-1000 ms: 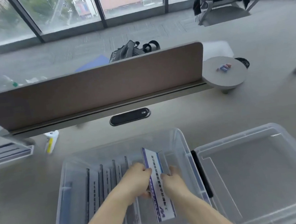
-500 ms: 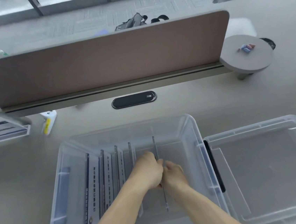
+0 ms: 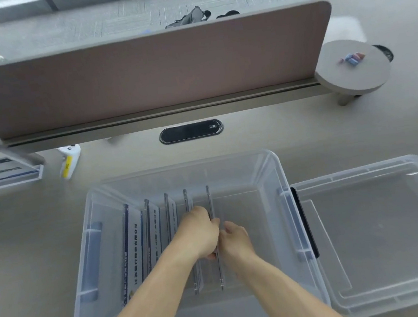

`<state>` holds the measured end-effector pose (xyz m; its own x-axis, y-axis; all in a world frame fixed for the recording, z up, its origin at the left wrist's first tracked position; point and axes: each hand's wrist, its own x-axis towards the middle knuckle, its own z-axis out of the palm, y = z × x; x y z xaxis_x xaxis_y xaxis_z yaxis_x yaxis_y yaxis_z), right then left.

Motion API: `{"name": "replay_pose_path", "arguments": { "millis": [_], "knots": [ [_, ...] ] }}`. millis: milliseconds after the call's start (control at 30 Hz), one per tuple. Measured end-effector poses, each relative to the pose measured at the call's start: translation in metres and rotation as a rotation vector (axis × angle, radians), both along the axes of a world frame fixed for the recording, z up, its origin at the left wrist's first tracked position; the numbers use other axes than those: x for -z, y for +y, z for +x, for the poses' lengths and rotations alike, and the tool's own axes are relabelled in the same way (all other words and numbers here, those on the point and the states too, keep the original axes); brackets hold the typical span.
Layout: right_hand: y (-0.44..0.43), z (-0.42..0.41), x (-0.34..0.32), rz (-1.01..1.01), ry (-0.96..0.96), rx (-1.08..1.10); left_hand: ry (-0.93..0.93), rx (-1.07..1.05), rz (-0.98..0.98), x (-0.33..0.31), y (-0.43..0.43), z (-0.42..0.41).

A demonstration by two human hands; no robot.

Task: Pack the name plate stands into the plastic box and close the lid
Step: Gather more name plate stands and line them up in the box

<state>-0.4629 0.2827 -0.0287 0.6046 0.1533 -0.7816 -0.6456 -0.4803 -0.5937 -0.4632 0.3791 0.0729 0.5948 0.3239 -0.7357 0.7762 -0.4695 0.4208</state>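
Plastic box [image 3: 269, 175]: clear, lidless, set on the surface [image 3: 303, 133] directly below the camera; blue-grey latch handles are seen on its left and right walls.
Name plate stands [image 3: 134, 243]: five clear acrylic stands are held inside the box, upright on edge in a row from left toward the middle; printed inserts with blue bands are seen in the leftmost ones.
Rightmost stand [image 3: 209, 199]: stood on edge near the middle of the box — the right part of the box floor beside it is bare.
Left hand [image 3: 198, 234]: reached into the box, curled closed over the top edge of the rightmost stand, thumb side against it.
Right hand [image 3: 235, 238]: placed just beside the same stand on its right; fingers are loosely bent; whether the stand is gripped or only touched cannot be told.
Lid [image 3: 373, 231]: clear, laid flat on the surface to the right of the box, its near edge touching the box's right wall.
Remaining stand [image 3: 6, 174]: one acrylic stand is seen at the far left of the surface, well apart from the box.
White device [image 3: 70, 160]: white with a yellow label — laid near the partition's left end.
Partition [image 3: 142, 75]: a brown panel is stood across the far side of the surface.
Cable port [image 3: 191, 131]: a dark oval is set into the surface below the partition.
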Motion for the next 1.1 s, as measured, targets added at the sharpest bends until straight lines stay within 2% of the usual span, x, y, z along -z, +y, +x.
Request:
{"name": "replay_pose_path", "arguments": {
  "millis": [267, 400, 467, 600, 733, 900, 1000, 1100],
  "knots": [
    [0.005, -0.005, 0.01, -0.021, -0.021, 0.032, -0.032, 0.029, 0.047, 0.002, 0.0, -0.003],
    [0.001, -0.003, -0.01, 0.005, -0.012, -0.005, -0.061, 0.013, 0.024, -0.013, 0.005, -0.009],
    [-0.004, 0.001, -0.03, 0.019, -0.072, 0.002, -0.145, -0.07, -0.034, -0.031, 0.019, -0.011],
    [-0.019, 0.011, -0.09, 0.084, -0.329, 0.097, -0.5, -0.415, -0.176, -0.07, 0.073, -0.023],
    [0.005, 0.03, -0.165, 0.203, -0.563, 0.101, -0.687, -0.538, -0.056, -0.114, 0.143, -0.056],
    [0.086, 0.024, -0.258, 0.38, -0.822, 0.015, -0.745, -0.565, 0.139, -0.177, 0.236, -0.095],
    [0.147, 0.009, -0.291, 0.446, -0.892, -0.1, -0.748, -0.539, 0.197, -0.202, 0.293, -0.111],
    [0.217, -0.007, -0.295, 0.454, -0.882, -0.197, -0.733, -0.457, 0.281, -0.207, 0.349, -0.125]
  ]
}}
